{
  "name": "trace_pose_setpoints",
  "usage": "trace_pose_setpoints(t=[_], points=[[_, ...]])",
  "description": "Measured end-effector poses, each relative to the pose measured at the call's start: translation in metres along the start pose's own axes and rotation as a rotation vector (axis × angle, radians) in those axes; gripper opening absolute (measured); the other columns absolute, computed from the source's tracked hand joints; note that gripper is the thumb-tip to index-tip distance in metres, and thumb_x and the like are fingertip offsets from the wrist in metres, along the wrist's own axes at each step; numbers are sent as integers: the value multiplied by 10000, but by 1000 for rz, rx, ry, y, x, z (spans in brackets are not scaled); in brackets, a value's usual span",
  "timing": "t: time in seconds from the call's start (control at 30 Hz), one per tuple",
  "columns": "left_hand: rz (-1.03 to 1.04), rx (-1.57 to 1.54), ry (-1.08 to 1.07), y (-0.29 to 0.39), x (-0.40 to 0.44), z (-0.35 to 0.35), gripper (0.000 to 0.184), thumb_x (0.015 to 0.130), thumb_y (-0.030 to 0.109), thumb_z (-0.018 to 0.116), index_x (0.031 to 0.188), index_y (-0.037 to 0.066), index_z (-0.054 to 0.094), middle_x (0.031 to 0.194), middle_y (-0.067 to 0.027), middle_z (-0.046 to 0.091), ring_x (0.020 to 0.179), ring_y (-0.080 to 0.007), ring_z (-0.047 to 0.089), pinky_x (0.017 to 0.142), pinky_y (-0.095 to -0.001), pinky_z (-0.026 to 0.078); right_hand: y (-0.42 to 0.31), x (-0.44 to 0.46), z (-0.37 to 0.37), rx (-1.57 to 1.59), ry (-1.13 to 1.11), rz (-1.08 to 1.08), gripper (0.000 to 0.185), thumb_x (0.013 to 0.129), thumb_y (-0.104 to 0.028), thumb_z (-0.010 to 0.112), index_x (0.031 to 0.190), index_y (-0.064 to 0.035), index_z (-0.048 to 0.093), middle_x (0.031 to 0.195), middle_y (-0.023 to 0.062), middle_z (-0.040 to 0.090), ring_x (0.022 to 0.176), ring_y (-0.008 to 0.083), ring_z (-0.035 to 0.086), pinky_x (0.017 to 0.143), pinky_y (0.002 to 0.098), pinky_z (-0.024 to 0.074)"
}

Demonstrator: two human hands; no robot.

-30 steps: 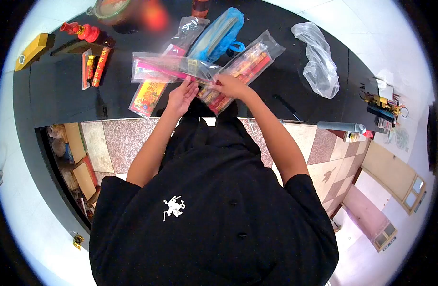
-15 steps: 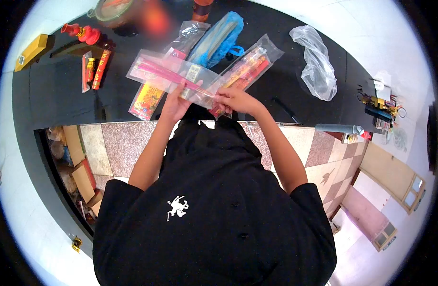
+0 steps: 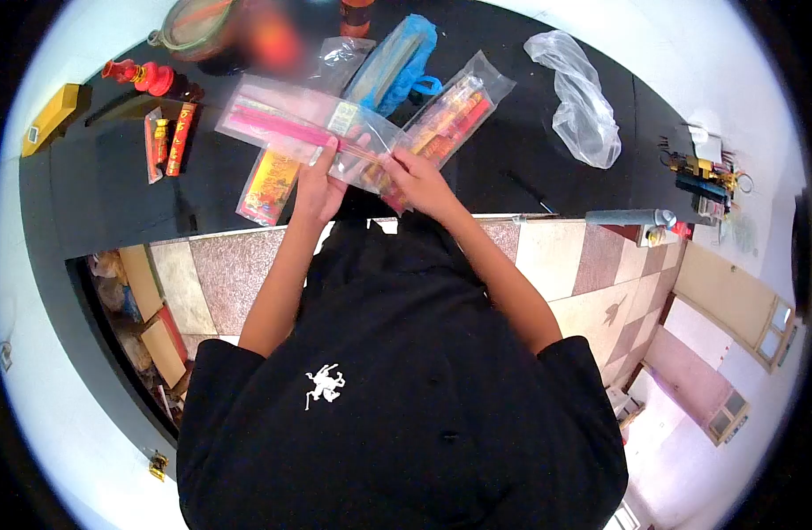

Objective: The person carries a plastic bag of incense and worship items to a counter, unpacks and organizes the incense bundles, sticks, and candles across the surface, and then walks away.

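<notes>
A: Grip first. What did we see on the left hand (image 3: 322, 187)?

B: We had it clamped on a clear packet (image 3: 251, 91), thumb on top, other fingers showing through from underneath.

A: And the right hand (image 3: 421, 184)?

B: Pinching the same packet near its right end. We couldn't make out every fingertip.

A: Packet position?

B: We saw it held over the near middle of the black table (image 3: 88, 199), slanting from far left to near right, pink sticks (image 3: 273, 126) inside. It crossed above a yellow-and-red packet (image 3: 272, 184); whether those touched, we couldn't tell.

A: Surroundings, quick.

B: We noted a red-and-gold packet (image 3: 463, 113) just right, its near part partly covered by the right hand. A blue bag (image 3: 393, 66) lay beyond, and a crumpled clear bag (image 3: 583, 110) sat well to the right.

A: Left side?

B: We logged a red tube (image 3: 182, 140) with gold marks, a red ornament (image 3: 150, 78) farther back, and a yellow box (image 3: 51, 119) at the far left.
</notes>
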State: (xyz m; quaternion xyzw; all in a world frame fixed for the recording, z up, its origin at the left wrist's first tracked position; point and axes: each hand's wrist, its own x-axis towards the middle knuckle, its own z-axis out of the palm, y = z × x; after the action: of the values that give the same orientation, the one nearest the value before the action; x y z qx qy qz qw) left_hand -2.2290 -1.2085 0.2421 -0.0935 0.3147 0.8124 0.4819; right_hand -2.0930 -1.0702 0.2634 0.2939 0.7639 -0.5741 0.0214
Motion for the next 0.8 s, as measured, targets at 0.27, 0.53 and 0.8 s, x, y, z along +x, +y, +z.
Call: trace_pose_setpoints(t=[0.27,0.53,0.8], points=[[60,15,18,8,3,10,393,1013,85,540,1366,-20,404,1338,-246,571,1244,-412,572,1002,-556,534,-11,-10,-21,353,383,114,343,1024,-347,543,1083,-26,648,845,69,645,703,128,599,694,298,493],[-81,195,24,12,-10,20,455,994,61,556,1404,-17,373,1327,-243,584,1234,-404,583,992,-523,546,-39,2,-51,-104,100,79,521,891,-409,733,1240,-34,634,1055,45,716,972,165,650,881,318,502],[-111,238,-42,12,-11,21,512,974,41,581,1432,15,352,1357,-242,564,1221,-380,598,974,-513,551,-32,11,-60,171,-131,129,382,898,-301,728,1168,-38,659,948,82,721,826,127,669,770,288,519]])
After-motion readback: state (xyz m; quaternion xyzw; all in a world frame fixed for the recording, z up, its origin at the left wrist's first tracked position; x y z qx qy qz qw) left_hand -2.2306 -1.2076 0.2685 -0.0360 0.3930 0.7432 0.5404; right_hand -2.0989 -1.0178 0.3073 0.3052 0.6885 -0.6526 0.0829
